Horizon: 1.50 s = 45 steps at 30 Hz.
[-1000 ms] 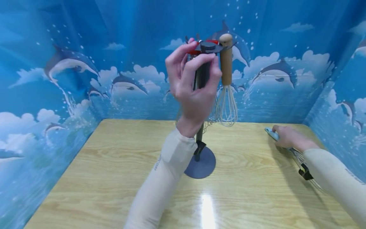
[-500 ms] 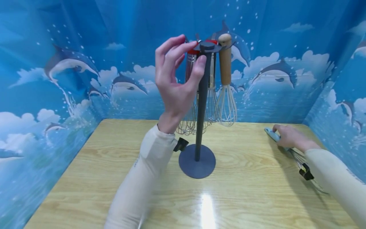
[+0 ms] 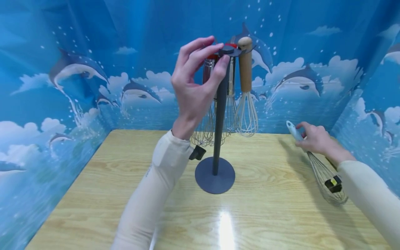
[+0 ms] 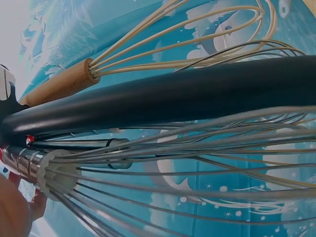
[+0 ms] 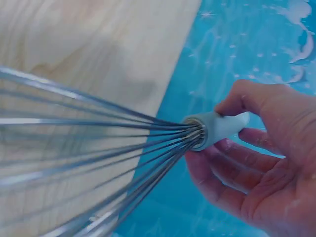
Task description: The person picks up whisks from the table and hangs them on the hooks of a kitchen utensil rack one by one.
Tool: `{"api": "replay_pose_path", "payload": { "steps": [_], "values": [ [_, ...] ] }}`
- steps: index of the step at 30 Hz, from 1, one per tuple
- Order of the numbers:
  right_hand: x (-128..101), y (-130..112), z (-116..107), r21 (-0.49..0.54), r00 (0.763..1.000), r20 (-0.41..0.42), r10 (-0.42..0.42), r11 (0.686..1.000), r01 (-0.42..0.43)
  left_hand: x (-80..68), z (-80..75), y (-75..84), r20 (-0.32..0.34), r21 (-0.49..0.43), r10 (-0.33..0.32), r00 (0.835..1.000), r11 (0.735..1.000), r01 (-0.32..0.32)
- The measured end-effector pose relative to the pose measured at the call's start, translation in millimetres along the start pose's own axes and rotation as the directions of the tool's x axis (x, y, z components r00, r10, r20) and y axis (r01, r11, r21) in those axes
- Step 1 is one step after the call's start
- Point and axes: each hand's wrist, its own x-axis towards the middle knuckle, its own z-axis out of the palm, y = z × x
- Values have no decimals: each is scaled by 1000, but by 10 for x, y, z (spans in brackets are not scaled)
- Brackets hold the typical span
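I've got the right hand (image 3: 317,139) pinching the whisk (image 5: 196,131) by its handle, wires trailing near-right (tips cropped in wrist view); left hand (image 3: 194,91) pinches the stand (image 3: 219,118).

Right hand (image 5: 291,170) grips a whisk (image 5: 186,133) by its pale blue handle (image 5: 222,127), digits above and below it. Metal wires fan out from the handle end to the left edge, blurred there. Wood-grain tabletop (image 5: 113,29) behind the wires, blue patterned backdrop (image 5: 232,49) behind the hand and handle.
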Motion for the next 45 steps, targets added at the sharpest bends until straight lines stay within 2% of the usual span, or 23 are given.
{"api": "replay_pose_path", "payload": {
  "steps": [4, 8, 15, 21, 25, 32, 39, 45],
  "values": [
    [-35, -101, -46, 81, 995, -97, 31, 996, -23, -5, 20, -25, -14, 37, 36, 999, 999, -35],
    [-89, -203, -72, 150, 975, -217, 58, 988, -25, -15, 39, -36, -29, 62, 52, 998, 997, -50],
    [-175, -424, -101, 239, 907, -413, 84, 971, 18, -27, 68, -43, -60, 73, 68, 996, 995, -64],
    [-248, -575, -154, 252, 850, -521, 72, 965, 73, -48, 104, -37, -91, 91, 74, 993, 994, -65],
    [-305, -719, -182, 296, 816, -574, 73, 947, 123, -60, 134, -35, -113, 102, 83, 990, 992, -72],
    [-398, -1003, -264, 376, 753, -655, 71, 895, 242, -48, 179, -30, -141, 116, 110, 984, 989, -94],
    [-520, -1254, -362, 426, 695, -718, 39, 814, 395, -60, 223, -11, -155, 92, 116, 981, 990, -103],
    [-593, -1441, -439, 443, 648, -762, 11, 738, 508, -74, 236, 0, -150, 117, 125, 981, 987, -108]
  ]
}}
